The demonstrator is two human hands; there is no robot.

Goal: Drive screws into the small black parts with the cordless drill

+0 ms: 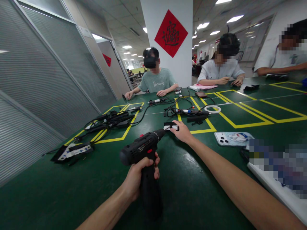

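My left hand (pixel 134 179) is wrapped round the grip of a black cordless drill (pixel 139 147) with red buttons. The drill's chuck points away from me toward a small white and black piece (pixel 173 127). Thumb and fingers of my right hand (pixel 182 132) close on that piece from its right side, against the green table (pixel 192 172). Drill tip and piece meet or nearly meet; I cannot tell whether they touch.
Tangled black cables (pixel 112 119) lie at left, beside a black and white strip bundle (pixel 75 150). More cabled tools (pixel 189 112) lie beyond my right hand. A phone (pixel 231 139) and a white-edged object (pixel 266 179) are at right. Several people sit across the table.
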